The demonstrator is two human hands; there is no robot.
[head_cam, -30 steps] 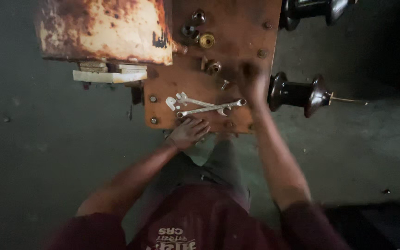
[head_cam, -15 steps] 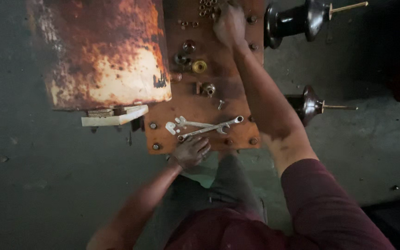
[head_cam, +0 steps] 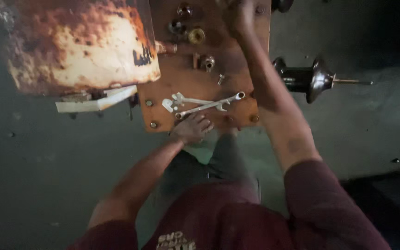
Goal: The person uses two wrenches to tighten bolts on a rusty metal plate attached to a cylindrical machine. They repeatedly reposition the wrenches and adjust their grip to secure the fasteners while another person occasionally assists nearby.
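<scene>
My left hand [head_cam: 192, 128] rests with spread fingers on the near edge of a rusty orange metal plate [head_cam: 237, 69], just below two crossed silver wrenches [head_cam: 202, 103]. My right hand [head_cam: 240, 16] reaches far up the plate near the top of the view; it is blurred and I cannot tell what it touches. Brass and steel fittings [head_cam: 195, 34] and bolts [head_cam: 208, 62] stand on the plate between the hands.
A large rusty, pale-patched tank [head_cam: 79, 44] sits left of the plate, with a white strip [head_cam: 93, 103] under its edge. A dark porcelain-like insulator with a metal pin [head_cam: 311, 79] lies right of my forearm. Grey concrete floor [head_cam: 38, 162] surrounds everything.
My right hand has stretched farther up the plate, from beside the wrenches to the far end. My left hand has stayed on the near edge. The view has moved closer.
</scene>
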